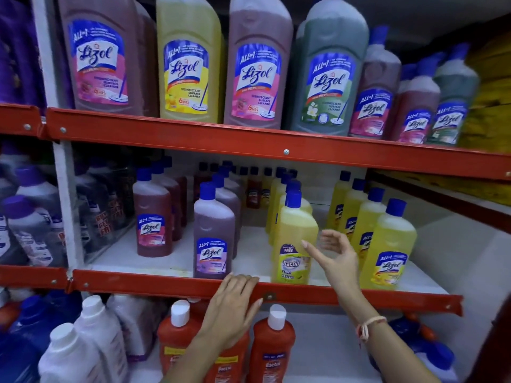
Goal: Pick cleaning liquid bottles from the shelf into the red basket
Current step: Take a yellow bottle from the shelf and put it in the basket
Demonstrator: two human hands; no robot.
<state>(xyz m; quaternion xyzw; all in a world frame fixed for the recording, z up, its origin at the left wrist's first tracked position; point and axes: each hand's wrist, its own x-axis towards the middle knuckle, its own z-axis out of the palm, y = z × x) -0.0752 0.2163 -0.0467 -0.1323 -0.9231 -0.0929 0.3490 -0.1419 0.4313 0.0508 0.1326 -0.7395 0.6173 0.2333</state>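
1. My right hand (336,254) is up at the middle shelf (171,284), fingers spread and empty, just to the right of the yellow Bactin floor cleaner bottle (294,244). One fingertip reaches across the bottle's label side; I cannot tell whether it touches.
2. That bottle stands upright at the front edge of the shelf, long axis vertical, blue cap on top. It lies to the left of my right hand and slightly farther in, so I judge the coming grasp is a short move leftward to wrap its body.
3. My left hand (235,305) lies flat with fingers together on the red front rail of the same shelf, holding nothing, below and to the left of the Bactin bottle. The right hand is clearly the nearer one.
4. Count on the middle shelf, front to back where I can see: four yellow Lizol bottles (390,250) in a row at the right; a column of about four yellow bottles headed by the Bactin; a purple Lizol bottle (213,236) leading its own column; a reddish Lizol bottle (152,219) leading another at the left. The far ones are too small to count.
5. On the top shelf I count four large Lizol bottles (257,64) in front, with smaller ones to the right.
6. The red basket is not in view.
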